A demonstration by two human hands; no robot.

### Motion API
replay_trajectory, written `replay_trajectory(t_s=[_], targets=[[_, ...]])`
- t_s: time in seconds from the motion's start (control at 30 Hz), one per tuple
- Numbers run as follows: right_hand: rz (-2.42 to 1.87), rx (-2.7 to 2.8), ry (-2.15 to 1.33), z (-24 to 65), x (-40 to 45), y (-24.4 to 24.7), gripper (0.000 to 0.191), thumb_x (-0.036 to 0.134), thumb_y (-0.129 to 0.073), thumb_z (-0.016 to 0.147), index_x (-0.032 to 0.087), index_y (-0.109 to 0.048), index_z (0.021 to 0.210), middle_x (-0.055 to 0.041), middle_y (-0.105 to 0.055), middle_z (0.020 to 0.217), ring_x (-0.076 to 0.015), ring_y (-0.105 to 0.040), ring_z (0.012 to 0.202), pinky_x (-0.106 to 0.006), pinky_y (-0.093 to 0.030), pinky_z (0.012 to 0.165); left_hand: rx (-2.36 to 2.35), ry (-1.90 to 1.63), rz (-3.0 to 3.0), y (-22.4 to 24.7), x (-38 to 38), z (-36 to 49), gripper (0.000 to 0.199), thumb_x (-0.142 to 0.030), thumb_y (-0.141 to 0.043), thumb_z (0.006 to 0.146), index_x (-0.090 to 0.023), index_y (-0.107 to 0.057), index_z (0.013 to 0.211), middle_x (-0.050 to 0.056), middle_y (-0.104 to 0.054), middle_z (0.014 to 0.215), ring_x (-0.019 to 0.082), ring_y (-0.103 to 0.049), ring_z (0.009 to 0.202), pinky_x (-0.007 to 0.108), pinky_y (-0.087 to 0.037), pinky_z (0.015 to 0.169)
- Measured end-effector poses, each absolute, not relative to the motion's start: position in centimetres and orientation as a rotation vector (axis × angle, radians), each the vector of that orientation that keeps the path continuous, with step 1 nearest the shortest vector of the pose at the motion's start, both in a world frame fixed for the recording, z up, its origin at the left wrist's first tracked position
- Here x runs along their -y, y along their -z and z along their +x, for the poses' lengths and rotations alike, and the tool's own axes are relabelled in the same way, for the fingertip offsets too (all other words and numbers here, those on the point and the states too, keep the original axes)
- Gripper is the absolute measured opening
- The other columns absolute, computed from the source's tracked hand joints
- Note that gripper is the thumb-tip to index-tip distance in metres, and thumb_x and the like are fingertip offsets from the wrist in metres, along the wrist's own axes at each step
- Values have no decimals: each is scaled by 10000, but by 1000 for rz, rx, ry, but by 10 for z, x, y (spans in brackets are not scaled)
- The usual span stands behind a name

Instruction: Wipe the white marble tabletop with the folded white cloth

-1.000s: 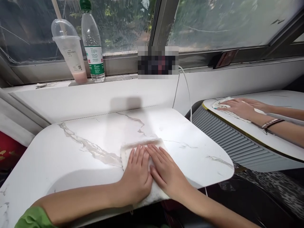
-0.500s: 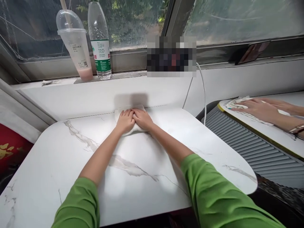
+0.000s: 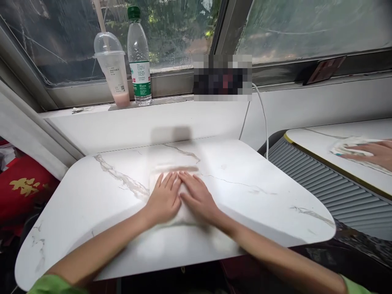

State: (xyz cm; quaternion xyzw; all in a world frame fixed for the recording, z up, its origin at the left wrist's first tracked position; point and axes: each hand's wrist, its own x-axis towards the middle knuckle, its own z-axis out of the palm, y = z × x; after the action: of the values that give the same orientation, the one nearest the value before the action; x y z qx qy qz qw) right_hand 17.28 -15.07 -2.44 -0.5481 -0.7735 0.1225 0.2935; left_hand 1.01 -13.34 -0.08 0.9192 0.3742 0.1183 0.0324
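Note:
A white cloth (image 3: 176, 218) lies flat on the white marble-patterned table (image 3: 113, 222), around the middle of its top. My left hand (image 3: 165, 196) presses down on the cloth's left part with the fingers stretched forward. Beside it, my right hand (image 3: 199, 196) rests flat on the right part, its fingers also extended and its fingertips close to the left hand's. Both palms cover much of the cloth, whose edges are blurred by motion.
On the sill stand a plastic cup (image 3: 114, 81) with a straw and a water bottle (image 3: 140, 69). A white cable (image 3: 263, 118) hangs beside the table's far right corner. On the neighbouring table (image 3: 315, 141), another person's hand (image 3: 379, 153) lies on a cloth (image 3: 352, 149). A red bag (image 3: 27, 192) sits at left.
Both my hands have drawn the cloth from the table's far edge back toward me. The other person's hand and cloth have shifted right. My view has tilted slightly.

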Motion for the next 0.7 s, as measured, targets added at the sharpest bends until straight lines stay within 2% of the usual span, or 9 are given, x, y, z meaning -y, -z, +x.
replay_trajectory(t_s=[0.13,0.23,0.3,0.4,0.5,0.7], targets=[[-1328,2226,-225,151,216,18,589,263,-378,888,150,-298,1461,-83,-369,1480,-211,-286,1388,-465,-277,1127,-1182,-327,2827,-5,204,-19,528,-278,-325,960,-85,-277,1450,131,-245,1525,258,-146,1428,476,-130,1172],[-1292,2374,-105,135,229,8,594,200,-364,867,80,-314,1447,-109,-352,1486,-237,-263,1397,-465,-266,1132,-1219,-301,2795,-9,222,-31,542,-257,-305,974,-124,-184,1485,105,-203,1540,233,-140,1429,452,-167,1172],[-1287,2433,-42,128,217,5,584,183,-346,856,33,-353,1421,-145,-376,1467,-271,-297,1380,-479,-279,1119,-1257,-286,2740,-9,213,-34,545,-241,-301,968,-126,-177,1487,103,-208,1539,224,-140,1429,445,-197,1165],[-1328,2443,-27,118,174,7,566,203,-314,864,-26,-400,1375,-198,-425,1425,-298,-366,1339,-477,-309,1095,-1370,-254,2632,-7,171,-35,498,-226,-277,969,-118,-274,1455,101,-265,1523,219,-183,1421,440,-207,1158],[-1396,2382,-72,109,112,10,571,203,-305,860,-60,-392,1359,-218,-429,1417,-284,-374,1333,-441,-293,1106,-1486,-281,2588,-4,107,-36,459,-221,-240,983,-133,-347,1420,78,-329,1499,201,-248,1404,430,-176,1160],[-1439,2288,-94,90,1,7,543,181,-319,842,-29,-416,1333,-198,-465,1390,-265,-409,1287,-384,-268,1099,-1467,-412,2697,-7,-9,-45,414,-158,-288,940,-132,-494,1298,85,-462,1413,182,-373,1332,383,-210,1136]])
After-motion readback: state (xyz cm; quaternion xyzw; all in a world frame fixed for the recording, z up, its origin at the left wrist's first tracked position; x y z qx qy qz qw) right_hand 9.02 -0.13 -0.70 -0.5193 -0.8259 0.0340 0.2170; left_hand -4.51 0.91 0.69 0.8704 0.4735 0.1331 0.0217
